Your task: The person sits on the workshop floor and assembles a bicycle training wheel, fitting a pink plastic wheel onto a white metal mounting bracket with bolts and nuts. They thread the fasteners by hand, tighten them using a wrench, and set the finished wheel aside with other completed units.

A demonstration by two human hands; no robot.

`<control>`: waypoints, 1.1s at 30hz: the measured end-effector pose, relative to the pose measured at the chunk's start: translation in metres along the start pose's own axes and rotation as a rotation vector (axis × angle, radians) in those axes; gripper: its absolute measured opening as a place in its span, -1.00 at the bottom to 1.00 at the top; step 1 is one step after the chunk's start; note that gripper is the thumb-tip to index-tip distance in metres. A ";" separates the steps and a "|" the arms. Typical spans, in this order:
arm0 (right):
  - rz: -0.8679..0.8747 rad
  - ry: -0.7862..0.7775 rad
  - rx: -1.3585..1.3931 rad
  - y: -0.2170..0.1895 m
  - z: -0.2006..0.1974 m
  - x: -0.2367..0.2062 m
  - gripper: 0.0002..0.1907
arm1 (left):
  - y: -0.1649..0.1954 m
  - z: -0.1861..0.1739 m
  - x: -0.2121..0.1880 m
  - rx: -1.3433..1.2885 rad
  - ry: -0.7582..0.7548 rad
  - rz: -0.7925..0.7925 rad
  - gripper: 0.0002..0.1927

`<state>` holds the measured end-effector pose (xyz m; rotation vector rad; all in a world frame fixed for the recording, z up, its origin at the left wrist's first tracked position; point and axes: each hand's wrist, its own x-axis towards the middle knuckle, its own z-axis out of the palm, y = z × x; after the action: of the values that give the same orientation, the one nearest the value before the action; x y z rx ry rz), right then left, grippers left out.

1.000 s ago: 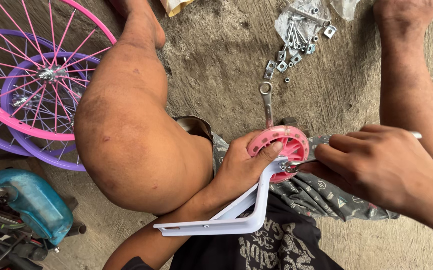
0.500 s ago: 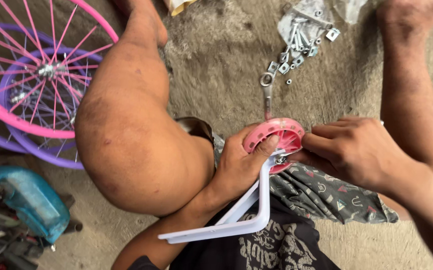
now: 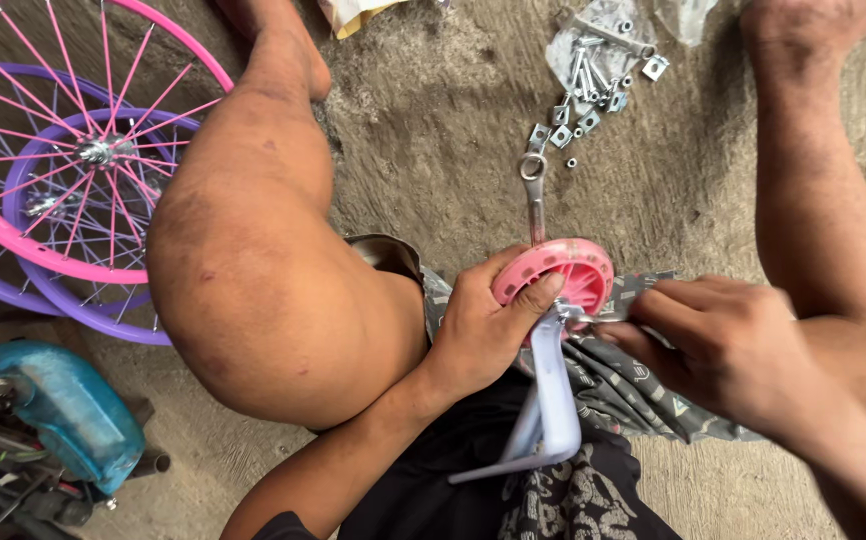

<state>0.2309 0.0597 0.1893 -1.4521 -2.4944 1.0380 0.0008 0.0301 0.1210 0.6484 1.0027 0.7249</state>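
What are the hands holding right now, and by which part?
The left hand grips the pink training wheel by its rim. The right hand pinches a thin metal tool at the hub, its handle end hidden.

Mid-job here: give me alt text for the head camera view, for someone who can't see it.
Seen from above, a seated person's left hand grips a small pink wheel on a white bracket, while the right hand works at its hub. Loose bolts and nuts and a wrench lie on the concrete floor; pink and purple spoked wheels lie left.
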 end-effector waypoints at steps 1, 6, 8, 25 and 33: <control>-0.020 -0.030 -0.075 0.001 -0.009 -0.002 -0.65 | 0.000 0.001 0.000 -0.049 -0.011 -0.027 -0.53; -0.121 -0.477 -0.386 -0.002 -0.034 0.016 -0.67 | -0.010 0.006 -0.001 -0.092 -0.034 -0.103 -0.53; -0.156 -0.641 -0.515 -0.012 -0.037 0.026 -0.67 | -0.016 0.010 0.000 -0.067 -0.052 -0.111 -0.55; 0.113 0.065 0.328 -0.006 0.040 0.014 -0.73 | -0.019 0.002 -0.003 -0.148 0.089 -0.073 -0.63; -0.032 -0.278 -0.068 0.016 -0.011 -0.002 -0.73 | -0.022 0.015 0.003 -0.180 -0.148 -0.138 -0.57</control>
<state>0.2482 0.0691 0.1889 -1.3639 -2.7563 1.2373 0.0207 0.0175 0.1087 0.4651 0.8266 0.6282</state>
